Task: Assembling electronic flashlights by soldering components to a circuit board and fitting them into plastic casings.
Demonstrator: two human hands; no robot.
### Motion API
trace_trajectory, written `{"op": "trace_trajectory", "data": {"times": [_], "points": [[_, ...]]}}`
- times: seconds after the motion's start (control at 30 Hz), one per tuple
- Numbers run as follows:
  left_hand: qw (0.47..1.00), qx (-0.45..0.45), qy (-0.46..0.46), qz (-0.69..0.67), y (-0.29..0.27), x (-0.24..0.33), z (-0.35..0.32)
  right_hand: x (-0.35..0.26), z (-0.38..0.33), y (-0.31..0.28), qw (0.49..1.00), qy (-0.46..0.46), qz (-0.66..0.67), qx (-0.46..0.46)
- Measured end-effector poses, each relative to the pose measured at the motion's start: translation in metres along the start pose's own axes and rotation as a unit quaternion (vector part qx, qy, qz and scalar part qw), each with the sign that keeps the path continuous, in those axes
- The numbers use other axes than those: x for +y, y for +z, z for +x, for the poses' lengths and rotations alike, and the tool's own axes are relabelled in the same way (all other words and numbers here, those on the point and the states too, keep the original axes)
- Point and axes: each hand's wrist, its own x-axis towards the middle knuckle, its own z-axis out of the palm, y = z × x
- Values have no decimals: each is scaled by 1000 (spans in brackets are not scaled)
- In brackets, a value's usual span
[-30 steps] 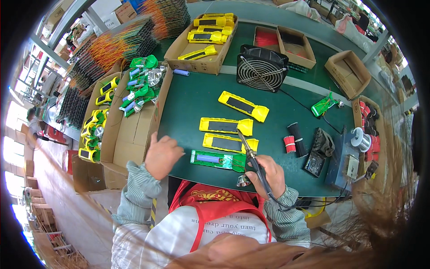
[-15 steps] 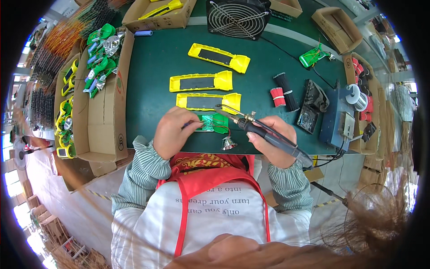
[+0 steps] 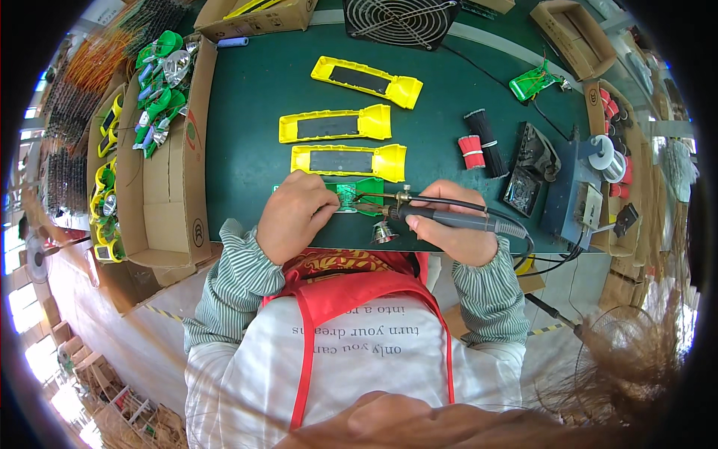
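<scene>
My right hand [image 3: 465,238] grips a soldering iron [image 3: 441,218] with a thin feed tube along it. Its tip reaches left over a small green circuit board [image 3: 346,194], which lies flat near the table's front edge. At the board's left side my left hand [image 3: 293,215] is closed in a pinch; what the fingers hold is hidden. A green plastic part [image 3: 369,188] adjoins the board's right end. Just below, thin wires run toward a silvery lamp reflector [image 3: 384,233]. Beyond the board lies a yellow flashlight housing [image 3: 386,162] with a dark panel.
Two more yellow housings [image 3: 380,121] [image 3: 404,90] lie farther back. Left stands a cardboard box [image 3: 166,217] with green assemblies. To the right are red and black wire bundles [image 3: 471,152] [image 3: 486,142], a black tray [image 3: 523,187], and a blue soldering station [image 3: 561,187] with a solder spool [image 3: 607,159]. A fan [image 3: 400,19] stands behind.
The soldering iron has swung down to a flatter angle, its tip now over the circuit board. My left hand stays at the board's left side. The whole view has shifted slightly.
</scene>
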Motion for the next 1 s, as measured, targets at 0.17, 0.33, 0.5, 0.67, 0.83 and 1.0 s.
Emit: {"op": "trace_trajectory", "data": {"times": [0.17, 0.33, 0.5, 0.67, 0.83, 1.0], "points": [[1000, -6, 0, 11, 0, -2, 1, 2, 4, 2, 1000, 17, 19, -15], [1000, -3, 3, 14, 0, -2, 1, 2, 7, 4, 999, 23, 40, -18], [1000, -6, 11, 21, -1, -1, 1, 4, 7, 4, 1000, 13, -6, -14], [999, -19, 18, 34, 0, 0, 0, 1, 5, 4, 1000, 23, 6, -11], [1000, -18, 11, 22, 0, -1, 1, -1, 1, 0, 1000, 17, -11, -8], [1000, -14, 6, 22, -4, -3, 1, 3, 3, -5, 997, -13, 75, 12]]}}
